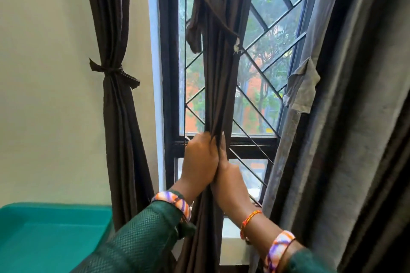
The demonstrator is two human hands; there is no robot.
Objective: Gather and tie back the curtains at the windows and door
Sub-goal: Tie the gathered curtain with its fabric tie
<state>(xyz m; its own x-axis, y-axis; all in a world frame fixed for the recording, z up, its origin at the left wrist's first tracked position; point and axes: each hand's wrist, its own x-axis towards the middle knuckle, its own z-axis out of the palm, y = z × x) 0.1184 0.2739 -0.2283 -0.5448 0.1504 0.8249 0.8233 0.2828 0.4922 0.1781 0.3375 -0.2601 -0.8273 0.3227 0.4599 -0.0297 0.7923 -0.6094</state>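
Note:
A dark brown curtain [218,86] hangs bunched in front of the window. My left hand [199,162] and my right hand [230,179] press together around its gathered folds at the level of the window's crossbar. A loose tie strip [197,20] of the same fabric dangles higher up on this curtain, its other end fixed near the grille. On the left, another brown curtain [115,104] hangs against the wall, bound with a knotted tie [111,71]. At the right hangs a grey curtain [346,117] with its own loose tie strip [302,88].
The window has a black frame [168,73] and a diagonal metal grille [266,51]. A teal plastic surface [53,235] sits at the lower left. A white sill [233,246] runs below the window. Cream wall fills the left.

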